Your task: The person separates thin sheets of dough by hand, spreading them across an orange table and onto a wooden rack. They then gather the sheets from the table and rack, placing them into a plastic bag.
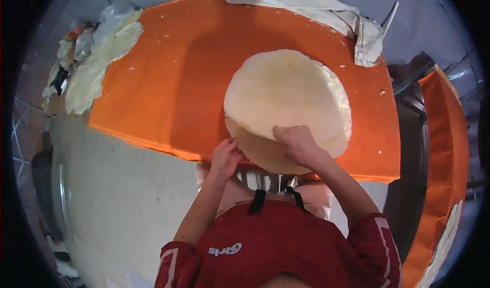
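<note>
A stack of thin round pale sheets point(286, 91), like flatbread or rolled dough, lies on the orange table cover near its front edge. At the right, the stack's side shows several ragged layers. The near left part of the top sheet is drawn back, and a darker tan round sheet point(265, 155) shows below it. My right hand point(298, 144) is closed, its thumb and fingers pinching the top sheet's near edge. At the near left rim of the stack is my left hand point(226, 158), with fingers curled together; what lies between them is hidden.
The orange cover point(153, 94) carries small pale crumbs. Crumpled whitish cloth point(306, 0) lies along the far edge, with a stick-like piece at its right end. Pale sheets and clear plastic bags point(104, 53) sit at the far left. Another orange-covered surface point(444, 150) stands at right.
</note>
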Action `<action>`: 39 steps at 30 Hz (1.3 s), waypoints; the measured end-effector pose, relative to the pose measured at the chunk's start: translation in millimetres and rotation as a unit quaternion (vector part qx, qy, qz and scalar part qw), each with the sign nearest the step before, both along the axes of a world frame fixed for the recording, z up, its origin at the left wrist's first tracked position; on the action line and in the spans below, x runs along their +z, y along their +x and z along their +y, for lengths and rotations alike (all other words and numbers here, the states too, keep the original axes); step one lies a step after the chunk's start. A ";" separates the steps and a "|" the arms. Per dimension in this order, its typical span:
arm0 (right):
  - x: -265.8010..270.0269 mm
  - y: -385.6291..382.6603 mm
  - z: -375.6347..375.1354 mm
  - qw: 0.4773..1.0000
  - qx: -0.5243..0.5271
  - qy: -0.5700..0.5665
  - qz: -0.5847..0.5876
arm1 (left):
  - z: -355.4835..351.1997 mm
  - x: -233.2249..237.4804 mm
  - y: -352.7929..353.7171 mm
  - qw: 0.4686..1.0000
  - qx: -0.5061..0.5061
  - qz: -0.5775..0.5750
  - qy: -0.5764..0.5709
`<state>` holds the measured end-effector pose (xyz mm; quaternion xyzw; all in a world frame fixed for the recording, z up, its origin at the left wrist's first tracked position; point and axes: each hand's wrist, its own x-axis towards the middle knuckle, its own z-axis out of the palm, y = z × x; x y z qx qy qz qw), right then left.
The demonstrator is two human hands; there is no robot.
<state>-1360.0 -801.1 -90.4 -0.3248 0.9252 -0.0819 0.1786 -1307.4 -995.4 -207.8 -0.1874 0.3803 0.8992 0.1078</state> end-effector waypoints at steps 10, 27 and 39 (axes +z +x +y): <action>-82.9 46.7 -11.7 0.974 -0.121 -0.160 0.103 | 10.2 33.2 -2.8 0.979 -0.024 0.009 0.202; -10.0 5.1 -13.3 0.997 -0.072 -0.017 0.012 | 15.6 25.7 0.8 0.995 -0.043 -0.039 0.081; -38.4 18.2 11.4 0.965 -0.151 -0.200 0.073 | 39.7 14.8 -7.2 0.964 -0.094 0.096 0.231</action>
